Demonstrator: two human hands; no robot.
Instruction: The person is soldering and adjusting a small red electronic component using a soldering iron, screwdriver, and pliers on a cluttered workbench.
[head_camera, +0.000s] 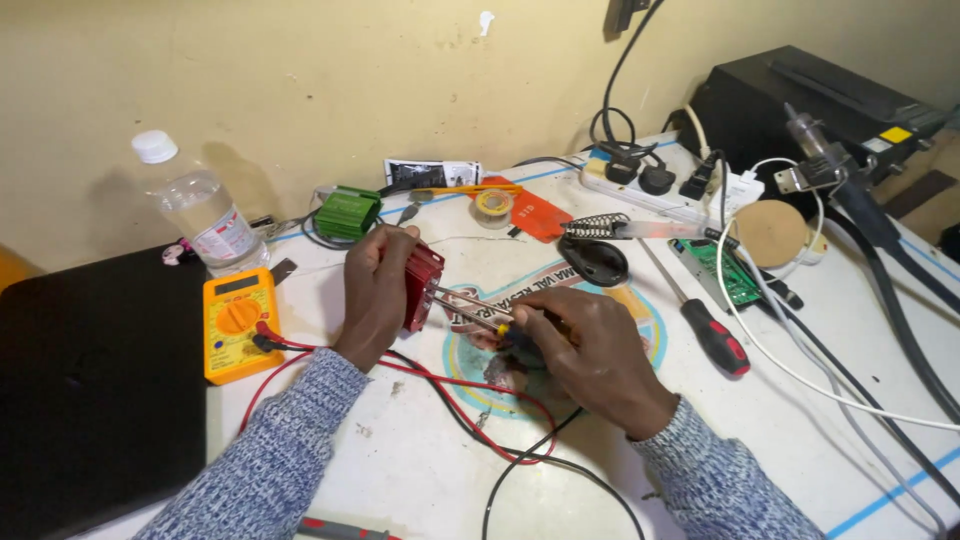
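My left hand (373, 292) grips a small red box-shaped device (422, 286), holding it on edge above the white table (400, 450). My right hand (590, 350) holds a screwdriver (470, 306) with its metal shaft pointed left, its tip touching the red device's side. Red and black test leads (450, 405) run across the table beneath both hands.
A yellow multimeter (237, 322) and a plastic water bottle (197, 207) stand at the left beside a black laptop (90, 380). A red-handled screwdriver (712, 335), soldering iron stand (595, 245), green circuit board (728, 270), power strip (650, 180) and cables crowd the right.
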